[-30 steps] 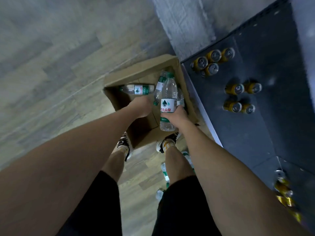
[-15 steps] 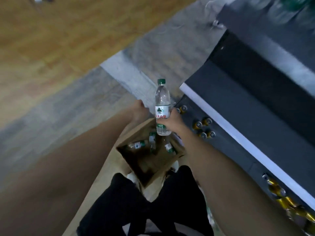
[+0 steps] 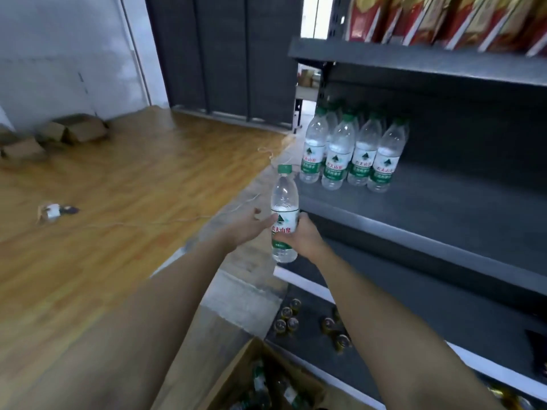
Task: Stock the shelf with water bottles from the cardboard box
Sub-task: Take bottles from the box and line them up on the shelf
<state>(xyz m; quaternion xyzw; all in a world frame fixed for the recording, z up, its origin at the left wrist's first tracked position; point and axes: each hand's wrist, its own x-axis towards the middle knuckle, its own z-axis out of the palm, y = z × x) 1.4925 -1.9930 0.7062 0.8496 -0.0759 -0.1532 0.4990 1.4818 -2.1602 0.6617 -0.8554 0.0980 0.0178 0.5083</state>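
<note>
My right hand (image 3: 302,236) grips a clear water bottle (image 3: 284,202) with a green cap, upright, just in front of the left end of the grey middle shelf (image 3: 444,214). My left hand (image 3: 250,224) is beside the bottle on its left, fingers straight and relaxed, fingertips at the label. Several matching bottles (image 3: 352,155) stand in a cluster at the shelf's left end. The cardboard box (image 3: 242,377) lies on the floor at the bottom of the view, with more bottles lying inside.
Small gold-topped cans (image 3: 287,318) stand on the bottom shelf below. Red snack packs (image 3: 444,19) fill the top shelf. A thin cord (image 3: 165,221) crosses the wooden floor; folded cardboard (image 3: 74,130) lies by the far wall.
I have straightened up from the box; my right hand has lifted the bottle from the box up to middle-shelf height. My left hand came up alongside it.
</note>
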